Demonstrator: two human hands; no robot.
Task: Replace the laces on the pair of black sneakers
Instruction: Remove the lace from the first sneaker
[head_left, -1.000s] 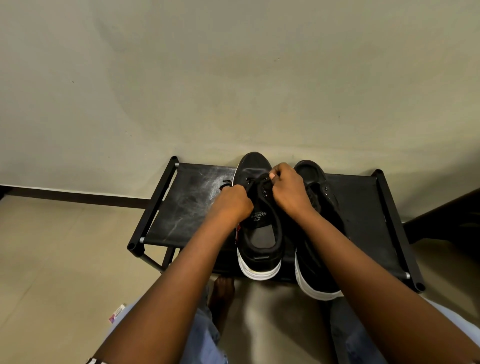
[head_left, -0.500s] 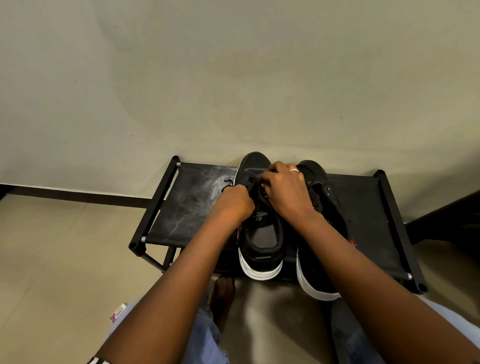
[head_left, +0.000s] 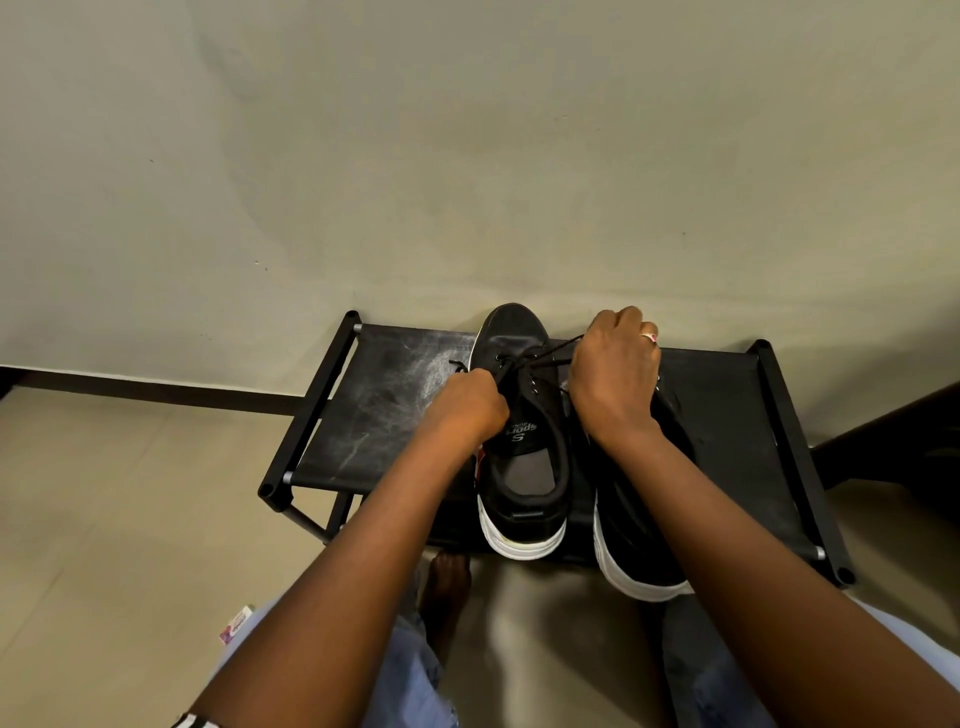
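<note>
Two black sneakers with white soles stand side by side on a black fabric rack (head_left: 395, 405). The left sneaker (head_left: 519, 431) shows its open mouth and tongue label. The right sneaker (head_left: 639, 540) is partly hidden under my right forearm. A thin black lace (head_left: 545, 356) runs taut across the left sneaker's upper eyelets. My left hand (head_left: 467, 405) grips one end of it at the shoe's left side. My right hand (head_left: 615, 374), wearing a ring, grips the other end, pulled up and to the right above the right sneaker.
The rack stands against a plain beige wall (head_left: 467, 156) on a tiled floor (head_left: 130, 519). My bare foot (head_left: 444, 582) and denim-clad knees are below the rack. A small printed packet (head_left: 236, 623) lies on the floor at the left.
My right hand has moved from over the left sneaker's tongue up and to the right, drawing the lace taut. My left hand has stayed at the shoe's left side.
</note>
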